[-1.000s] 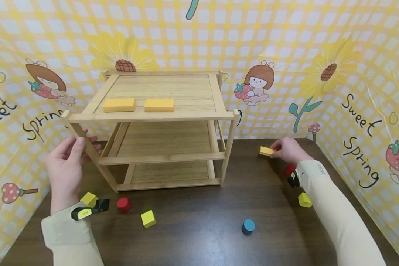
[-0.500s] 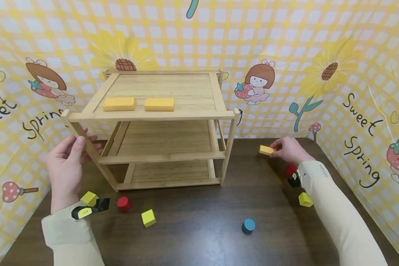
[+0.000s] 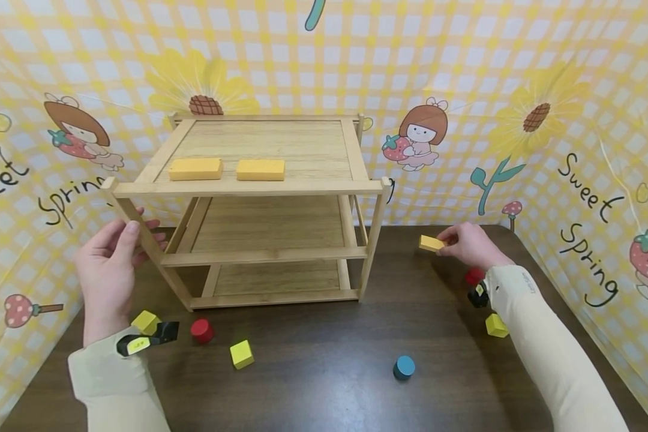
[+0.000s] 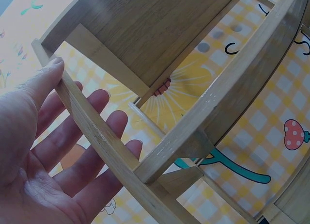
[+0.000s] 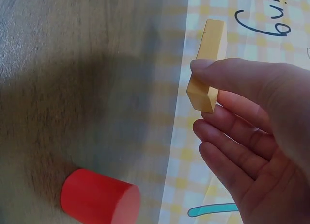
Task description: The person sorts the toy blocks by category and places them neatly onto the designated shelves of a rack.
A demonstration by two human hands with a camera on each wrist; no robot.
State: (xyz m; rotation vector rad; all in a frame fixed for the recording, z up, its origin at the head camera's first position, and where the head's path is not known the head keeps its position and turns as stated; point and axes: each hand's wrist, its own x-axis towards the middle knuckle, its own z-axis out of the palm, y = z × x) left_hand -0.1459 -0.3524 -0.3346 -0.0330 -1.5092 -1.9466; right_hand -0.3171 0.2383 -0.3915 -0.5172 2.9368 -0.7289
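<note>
Pinching a yellow rectangular block (image 3: pixel 429 243), likely light and rigid, best taken across opposite faces, in the right hand (image 3: pixel 467 245) at the desk's (image 3: pixel 324 360) far right; cupping the wooden rack's (image 3: pixel 264 257) near left post (image 4: pixel 100 134) in the loosely curled left hand (image 3: pixel 110 264).

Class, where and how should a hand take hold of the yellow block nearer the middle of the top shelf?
Probably across the middle of this yellow block, from above, pinching its two long sides. It lies flat with those sides facing front and back, and the other yellow block on that shelf sits near its left end.
</note>
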